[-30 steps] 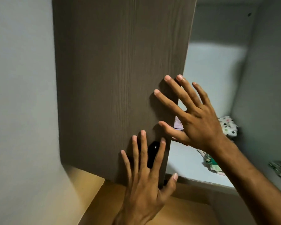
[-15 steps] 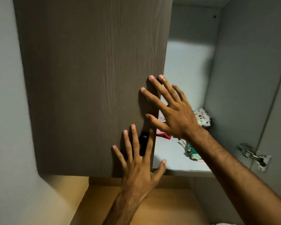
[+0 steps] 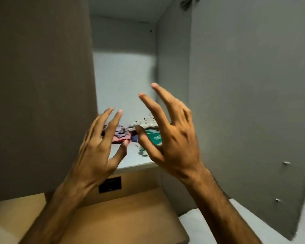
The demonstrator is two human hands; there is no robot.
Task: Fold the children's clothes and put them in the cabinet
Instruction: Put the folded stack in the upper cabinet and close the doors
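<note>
An overhead cabinet stands half open, its grey shelf (image 3: pixel 137 160) showing between the doors. Folded children's clothes lie on that shelf: a pink piece (image 3: pixel 121 135), a white spotted piece (image 3: pixel 145 121) and a green piece (image 3: pixel 155 137), partly hidden by my fingers. My left hand (image 3: pixel 99 148) hangs in front of the shelf edge, fingers spread, holding nothing. My right hand (image 3: pixel 173 136) is raised beside it, fingers apart and empty. Neither hand touches the wood-grain left door (image 3: pixel 39 95).
The right door (image 3: pixel 250 103) stands swung open at the right, with a hinge (image 3: pixel 187 2) at the top. A tan wooden panel (image 3: pixel 123 213) with a dark socket plate (image 3: pixel 110 184) sits below the cabinet. A white surface (image 3: pixel 199 224) shows at bottom right.
Both hands have come off the left door and pulled back in front of the opening. The view has shifted, so the shelf and the open right door show more.
</note>
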